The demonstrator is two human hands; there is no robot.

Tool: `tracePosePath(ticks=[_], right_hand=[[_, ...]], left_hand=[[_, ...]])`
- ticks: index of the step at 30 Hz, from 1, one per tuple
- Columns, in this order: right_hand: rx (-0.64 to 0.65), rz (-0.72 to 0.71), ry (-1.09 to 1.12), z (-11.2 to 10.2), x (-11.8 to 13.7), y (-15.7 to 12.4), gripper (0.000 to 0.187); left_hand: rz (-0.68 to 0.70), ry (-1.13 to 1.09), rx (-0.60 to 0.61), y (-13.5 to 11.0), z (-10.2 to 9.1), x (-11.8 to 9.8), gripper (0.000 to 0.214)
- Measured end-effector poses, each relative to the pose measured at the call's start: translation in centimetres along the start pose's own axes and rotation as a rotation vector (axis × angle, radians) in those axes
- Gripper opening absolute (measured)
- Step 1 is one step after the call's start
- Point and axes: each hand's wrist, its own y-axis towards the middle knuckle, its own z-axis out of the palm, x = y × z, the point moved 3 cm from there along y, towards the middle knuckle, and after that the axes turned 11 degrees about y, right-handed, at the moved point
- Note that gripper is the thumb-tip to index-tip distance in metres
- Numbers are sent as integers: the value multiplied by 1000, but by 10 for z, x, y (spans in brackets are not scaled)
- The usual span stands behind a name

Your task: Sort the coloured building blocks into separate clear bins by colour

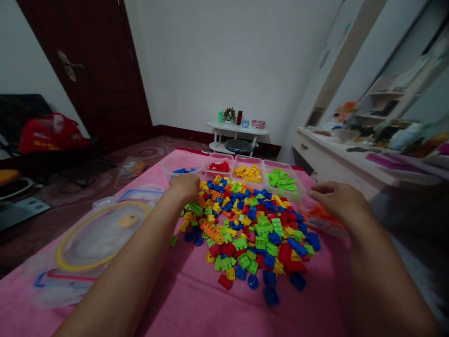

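Observation:
A large mixed pile of toy building bricks (pixel 245 220) in red, blue, yellow, green and orange covers the middle of the pink cloth. At its left edge, my left hand (pixel 184 186) is closed with the fingers curled down and away from view; whatever it holds is hidden. An orange ridged brick piece (pixel 211 231) and a dark green piece (pixel 194 209) lie just below that hand. My right hand (pixel 336 201) hovers right of the pile, loosely curved, thumb and fingers slightly apart, nothing visible between them. The clear box of green bricks (pixel 281 180) is nearest to its fingertips.
Behind the pile stand a round clear tub with blue bricks (pixel 183 164), a box of red bricks (pixel 219 166) and a box of yellow bricks (pixel 248 173). Clear lids (pixel 101 234) lie left on the pink cloth (pixel 196 299). An orange packet (pixel 326 220) lies right.

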Motion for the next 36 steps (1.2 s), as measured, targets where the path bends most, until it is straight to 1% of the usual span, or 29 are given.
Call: tracePosePath(ticks=[2,3,4,6,8,10,12,14,16,19,20,23,25,28,30,33,34,36], right_hand=[[-3,74,-54,6,21,-4,12],[13,79,-61,9,33,-6,12],[44,58,-47,14,46,-9,13],[89,-2,-2,25,72,-17,17],[147,-100,70,42,101,-29,19],[220,-260,184,63,132,-47,18],[352,-390,260,86,161,-71,17],[448,-504,278,105,184,-95,17],[497,-569,241,120,198,-115,21],[499,-571,134,134,205,-132,30],[490,-563,101,138,204,-135,29],[452,-554,66,144,202,-135,18],[403,-535,117,144,199,-129,15],[282,-447,318,134,193,-111,18],[172,-347,495,123,185,-97,23],[57,-182,708,108,169,-77,34],[49,-143,752,105,164,-72,39],[81,-98,795,102,156,-65,47]], left_hand=[[59,23,61,0,3,0,39],[87,24,77,0,4,-1,38],[108,21,78,0,5,-3,36],[130,0,45,0,7,-8,30],[140,-51,-24,2,8,-14,30],[162,-121,-97,5,9,-21,30],[194,-188,-166,8,9,-25,28],[199,-247,-228,10,9,-26,25],[178,-303,-287,10,7,-24,24],[143,-371,-357,9,4,-21,23],[139,-389,-369,9,3,-21,23],[148,-437,-384,10,2,-22,24],[151,-474,-406,12,2,-23,23],[180,-565,-432,17,2,-24,20],[245,-685,-378,20,3,-27,18],[404,-968,-190,18,3,-37,19],[450,-1062,-119,15,2,-40,21],[510,-1195,-10,9,0,-47,26]])
